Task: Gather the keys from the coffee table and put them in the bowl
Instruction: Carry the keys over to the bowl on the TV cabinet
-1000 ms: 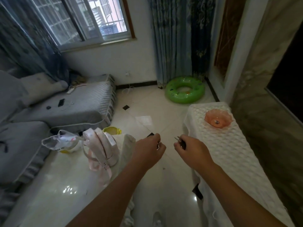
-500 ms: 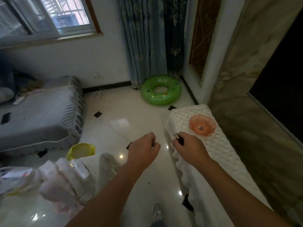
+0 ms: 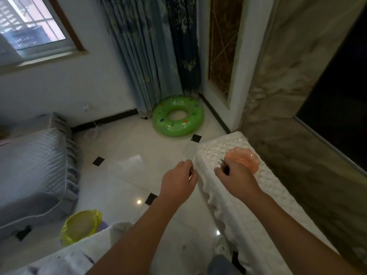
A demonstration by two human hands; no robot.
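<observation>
An orange scalloped glass bowl (image 3: 246,158) stands on a long surface draped in a white quilted cover (image 3: 262,195) at the right. My right hand (image 3: 236,178) is closed on a dark-headed key (image 3: 224,165), its metal tip poking out just left of the bowl's rim. My left hand (image 3: 178,181) hovers over the floor beside the cover's edge, fingers curled around a small metal key (image 3: 190,172), of which only a sliver shows. What lies inside the bowl is hidden by my right hand.
A green inflatable swim ring (image 3: 177,117) lies on the tiled floor by the curtains. A grey quilted sofa (image 3: 31,171) fills the left. A bin with a yellow bag (image 3: 80,226) stands near the coffee table's corner (image 3: 65,257) at the bottom left.
The view has swung right and closer to the covered surface. Both hands have travelled toward the bowl; my right hand now reaches its rim, still gripping its key.
</observation>
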